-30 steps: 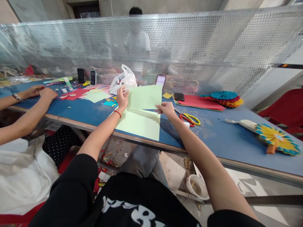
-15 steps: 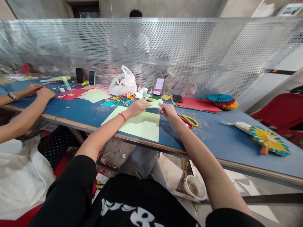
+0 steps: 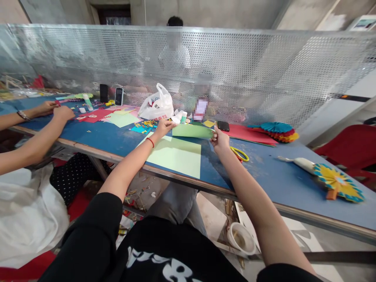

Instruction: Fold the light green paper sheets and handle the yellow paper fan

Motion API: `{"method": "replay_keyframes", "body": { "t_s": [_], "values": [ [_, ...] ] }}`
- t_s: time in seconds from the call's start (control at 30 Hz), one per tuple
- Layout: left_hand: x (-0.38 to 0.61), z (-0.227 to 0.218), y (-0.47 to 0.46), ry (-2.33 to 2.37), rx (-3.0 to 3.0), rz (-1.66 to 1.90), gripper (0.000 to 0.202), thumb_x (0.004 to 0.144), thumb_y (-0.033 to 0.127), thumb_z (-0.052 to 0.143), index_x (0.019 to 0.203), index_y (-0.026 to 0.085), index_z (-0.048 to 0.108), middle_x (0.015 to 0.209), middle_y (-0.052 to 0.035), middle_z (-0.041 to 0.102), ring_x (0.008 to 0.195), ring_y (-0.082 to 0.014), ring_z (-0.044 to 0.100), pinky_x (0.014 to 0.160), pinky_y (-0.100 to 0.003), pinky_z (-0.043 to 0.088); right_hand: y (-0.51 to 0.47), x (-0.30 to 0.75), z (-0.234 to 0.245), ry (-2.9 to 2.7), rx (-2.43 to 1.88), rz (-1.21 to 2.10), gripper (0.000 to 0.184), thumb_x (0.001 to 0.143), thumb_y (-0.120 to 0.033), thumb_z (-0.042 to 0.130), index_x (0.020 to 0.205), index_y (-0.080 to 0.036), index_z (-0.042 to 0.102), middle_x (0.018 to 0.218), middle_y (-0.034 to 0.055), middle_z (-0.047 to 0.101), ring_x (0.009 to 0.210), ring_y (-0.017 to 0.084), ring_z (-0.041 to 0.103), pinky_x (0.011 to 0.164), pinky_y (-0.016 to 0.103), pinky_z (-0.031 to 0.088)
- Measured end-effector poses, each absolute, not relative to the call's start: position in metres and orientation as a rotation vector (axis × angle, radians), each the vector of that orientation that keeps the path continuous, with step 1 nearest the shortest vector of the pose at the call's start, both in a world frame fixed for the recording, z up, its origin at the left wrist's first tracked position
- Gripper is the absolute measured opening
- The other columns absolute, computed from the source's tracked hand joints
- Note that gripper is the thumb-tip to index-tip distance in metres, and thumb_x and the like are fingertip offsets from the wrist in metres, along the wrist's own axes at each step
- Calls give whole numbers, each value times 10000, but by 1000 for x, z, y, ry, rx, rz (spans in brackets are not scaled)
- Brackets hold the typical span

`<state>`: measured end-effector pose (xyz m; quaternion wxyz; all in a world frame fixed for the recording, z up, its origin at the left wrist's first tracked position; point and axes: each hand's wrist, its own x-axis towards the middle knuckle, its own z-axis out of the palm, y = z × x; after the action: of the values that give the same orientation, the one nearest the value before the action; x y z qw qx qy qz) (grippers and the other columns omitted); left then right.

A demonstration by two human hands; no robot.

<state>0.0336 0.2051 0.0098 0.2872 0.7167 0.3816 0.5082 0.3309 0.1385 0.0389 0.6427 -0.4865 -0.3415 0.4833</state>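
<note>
The blue desk (image 3: 261, 176) spreads beneath my left hand (image 3: 166, 127) and right hand (image 3: 216, 137); nearer me than both lies a pale green sheet (image 3: 179, 158). Between them curves a darker green paper (image 3: 191, 131), its ends pinched in my fingers; whether it joins the sheet I can't tell. Uneven pulling could crease it, I'd judge, and my right hand could nudge the scissors (image 3: 247, 158) just beside it.

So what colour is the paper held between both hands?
The held paper is green, seen in the head view.
</note>
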Motion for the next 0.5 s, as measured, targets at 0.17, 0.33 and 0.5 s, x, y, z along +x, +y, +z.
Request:
{"method": "replay_keyframes", "body": {
  "t_s": [0.17,0.33,0.5],
  "values": [
    [31,8,209,1051,1954,1308,299,1040,405,700,1184,143,694,1102,-59,724,913,-180,719,797,-352,642,138,332,41,-715,-1105,1108,322,1000,-342,699,745,-225,541,445,-125,402,340,34,346,419,132,436],
    [30,6,210,1053,1984,1261,299,1036,398,708,1193,145,693,1116,-63,724,919,-181,720,804,-356,643,139,332,42,-708,-1089,1109,409,963,-451,760,728,-232,507,434,-120,428,328,38,355,404,144,438],
    [30,6,211,1040,1986,1271,296,1035,398,709,1186,144,694,1114,-62,724,927,-184,720,811,-360,643,137,329,44,-775,-1022,1058,565,945,-697,689,682,-234,500,422,-93,454,324,49,373,366,162,398]
  ]
}}
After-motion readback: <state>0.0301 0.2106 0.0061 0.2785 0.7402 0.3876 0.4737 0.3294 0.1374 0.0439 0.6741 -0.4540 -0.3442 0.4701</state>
